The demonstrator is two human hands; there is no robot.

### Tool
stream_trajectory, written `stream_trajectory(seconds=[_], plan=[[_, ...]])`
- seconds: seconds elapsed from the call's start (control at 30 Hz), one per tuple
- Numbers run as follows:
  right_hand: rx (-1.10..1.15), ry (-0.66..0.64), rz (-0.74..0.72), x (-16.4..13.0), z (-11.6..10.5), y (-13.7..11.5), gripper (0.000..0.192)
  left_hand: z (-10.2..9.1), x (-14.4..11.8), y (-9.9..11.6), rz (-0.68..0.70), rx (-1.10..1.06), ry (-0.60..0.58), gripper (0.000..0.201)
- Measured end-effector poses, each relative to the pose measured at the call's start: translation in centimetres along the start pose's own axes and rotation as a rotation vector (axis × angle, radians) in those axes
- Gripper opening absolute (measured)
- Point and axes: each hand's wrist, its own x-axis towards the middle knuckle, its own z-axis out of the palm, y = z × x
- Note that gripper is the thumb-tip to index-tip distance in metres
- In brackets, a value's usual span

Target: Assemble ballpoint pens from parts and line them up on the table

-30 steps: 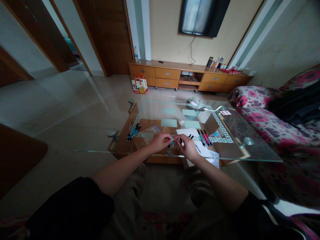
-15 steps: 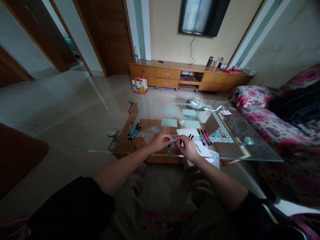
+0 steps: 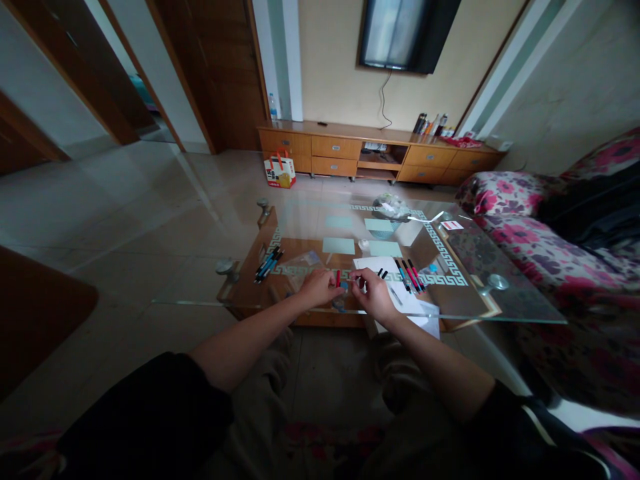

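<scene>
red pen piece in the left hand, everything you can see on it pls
The red pen piece is small, slim and looks plastic, red along the part that shows. It stands roughly upright, sticking up from the left hand's fingertips just above the glass table. The right hand is close beside it, pinching a thin pale part; contact between them cannot be told.

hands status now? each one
Left hand: closed on a small red pen piece.
Right hand: fingers pinched on a thin pale part, too small to identify.
</scene>
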Motion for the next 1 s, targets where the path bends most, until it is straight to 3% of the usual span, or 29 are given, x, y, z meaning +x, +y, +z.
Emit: stream_trajectory(seconds=[0.23, 0.4, 0.5, 0.63, 0.77, 1.0], plan=[[0.032, 0.018, -0.016, 0.0, 0.1, 0.5, 0.022, -0.2, 0.1, 0.2, -0.069, 0.017, -0.089, 0.014], [0.109, 0.127, 0.105, 0.1, 0.4, 0.9, 0.023, 0.1, 0.1, -0.3, -0.095, -0.055, -0.041, 0.014], [0.200, 0.231, 0.219, 0.3, 0.6, 1.3, 0.025, 0.2, 0.2, -0.4, -0.073, -0.118, 0.031, 0.012], [0.284, 0.306, 0.268, 0.6, 0.6, 1.9, 0.026, 0.1, 0.4, 0.1, -0.024, -0.224, 0.072, 0.011], [0.316, 0.325, 0.269, 0.6, 0.6, 2.2, 0.027, -0.1, 0.4, 0.6, 0.022, -0.315, 0.040, 0.027], [0.382, 0.328, 0.249, 0.6, 0.6, 1.9, 0.027, 0.4, 0.4, -0.1, 0.096, -0.335, -0.011, 0.013]])
